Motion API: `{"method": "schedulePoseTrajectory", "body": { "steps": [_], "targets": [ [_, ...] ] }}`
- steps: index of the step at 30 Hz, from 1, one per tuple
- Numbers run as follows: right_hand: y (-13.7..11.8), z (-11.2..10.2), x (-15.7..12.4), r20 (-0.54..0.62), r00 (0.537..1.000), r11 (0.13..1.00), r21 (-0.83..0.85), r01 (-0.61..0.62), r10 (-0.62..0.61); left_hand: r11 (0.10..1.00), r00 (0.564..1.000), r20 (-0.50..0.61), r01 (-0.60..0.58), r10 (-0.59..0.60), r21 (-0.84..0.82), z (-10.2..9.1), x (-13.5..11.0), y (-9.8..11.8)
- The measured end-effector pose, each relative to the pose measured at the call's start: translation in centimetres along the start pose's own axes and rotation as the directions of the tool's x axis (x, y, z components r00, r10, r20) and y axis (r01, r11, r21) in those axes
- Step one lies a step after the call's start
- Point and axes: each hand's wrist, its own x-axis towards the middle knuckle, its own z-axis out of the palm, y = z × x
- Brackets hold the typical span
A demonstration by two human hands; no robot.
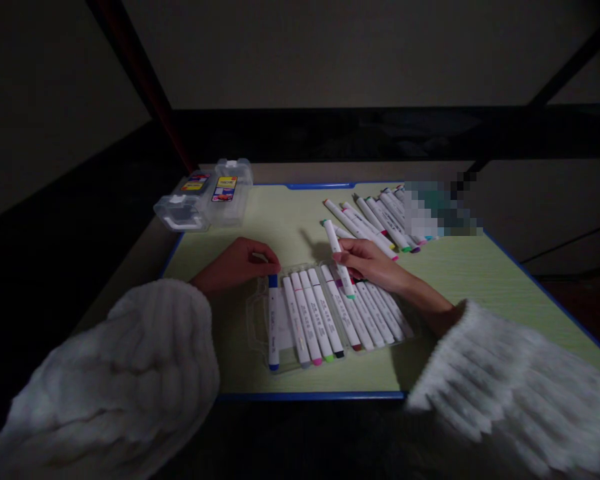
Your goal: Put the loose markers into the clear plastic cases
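Observation:
In my right hand (363,260) is a white marker (336,250) with green ends, pinched between thumb and fingers and tilted above the clear plastic case (256,330). My left hand (247,263) is closed at the top of a blue-capped marker (273,327), fingertips on its cap. That marker lies along the left part of the opened case. To its right, several white markers (307,317) with grey, pink, green and black ends lie side by side. The case's right half holds another row of markers (375,313), partly under my right hand.
Several loose markers (373,217) lie in a pile at the back right, beside a pixelated patch. Two clear plastic cases (230,210) with coloured labels stand at the back left corner. The pale green table (280,230) has a blue edge.

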Motion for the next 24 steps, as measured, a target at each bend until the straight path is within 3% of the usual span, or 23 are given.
{"method": "schedulePoseTrajectory", "body": {
  "steps": [15, 24],
  "targets": [
    [-0.1, 0.01, -0.04, -0.009, 1.0, 1.0, -0.001, -0.014, 0.014, 0.977, 0.995, 0.071, -0.076, 0.063, 0.199, -0.64, 0.2, -0.72],
    [-0.11, 0.06, 0.0, -0.011, 1.0, 1.0, -0.001, -0.023, 0.023, 0.93, 0.995, 0.02, -0.098, 0.097, 0.354, -0.36, -0.23, -0.48]
  ]
}}
